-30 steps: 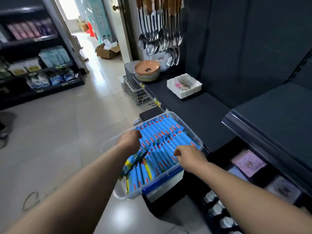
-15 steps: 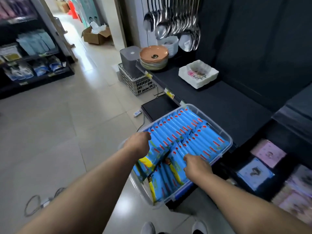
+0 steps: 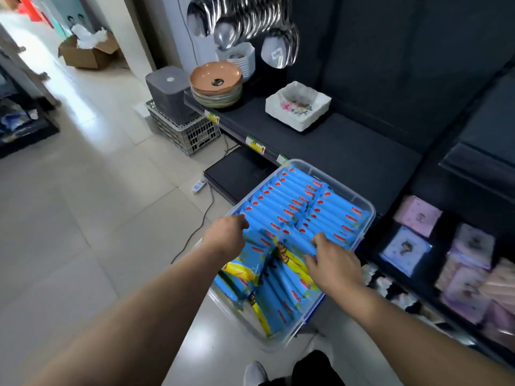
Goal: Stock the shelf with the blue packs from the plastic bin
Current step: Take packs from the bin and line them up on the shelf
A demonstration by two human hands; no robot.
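Blue packs (image 3: 301, 207), each with a red label, stand on edge in two close rows and fill a clear plastic bin (image 3: 362, 204). The packs at the near end are tilted and disordered and show a yellow printed figure. The bin sits in front of a dark shelf (image 3: 348, 151), with its far corner at the shelf's front lip. What supports the bin is hidden.

The left hand (image 3: 225, 238) is at the bin's left rim, knuckles up. Its fingers are curled down over the tilted near-left packs and appear to grasp them, though the fingertips are out of sight. The right hand (image 3: 334, 263) lies over the near-right packs, its fingers (image 3: 315, 242) extended and released, their tips touching the pack tops.

On the shelf, well beyond the bin, are a white square dish (image 3: 298, 110) and a stack of brown plates (image 3: 216, 79). Metal ladles (image 3: 250, 20) hang above them.

To the right, a lower shelf holds pink and blue square packets (image 3: 418, 215).

On the tiled floor (image 3: 83, 218) to the left are a grey crate (image 3: 186, 129), a power strip (image 3: 199, 187) and, farther off, a cardboard box (image 3: 83, 55). A white shoe (image 3: 255, 373) shows at the bottom edge.
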